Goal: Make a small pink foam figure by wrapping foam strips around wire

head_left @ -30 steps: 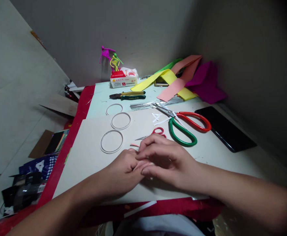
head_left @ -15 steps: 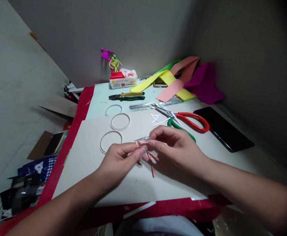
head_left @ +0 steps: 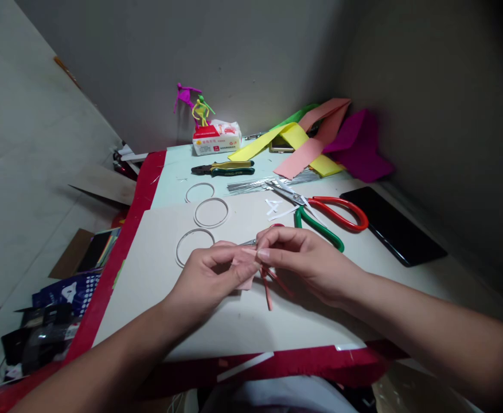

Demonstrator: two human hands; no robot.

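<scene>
Between my two hands is a small piece of pink paper (head_left: 246, 282), pinched above the table's near half. My left hand (head_left: 210, 272) grips it with thumb and fingers from the left. From the right, my right hand (head_left: 303, 255) pinches its edge, the fingertips of both hands meeting. Thin twisted pink strips (head_left: 268, 289) hang below my right fingertips. Behind the fingers lies a small pair of scissors (head_left: 249, 242), mostly hidden, with a bit of red handle showing.
Three rings, one of them (head_left: 211, 213) in the middle, lie left of the hands. Red-and-green-handled scissors (head_left: 337, 212) and a black phone (head_left: 395, 226) lie right. Farther back are pliers (head_left: 223, 168), wires (head_left: 251, 184), a tissue pack (head_left: 217, 140) with small figures, and coloured paper (head_left: 358, 146).
The pink paper has turned and now shows a flat part below my left fingers. My right hand has moved slightly left and down, uncovering more of the green handle and a red handle.
</scene>
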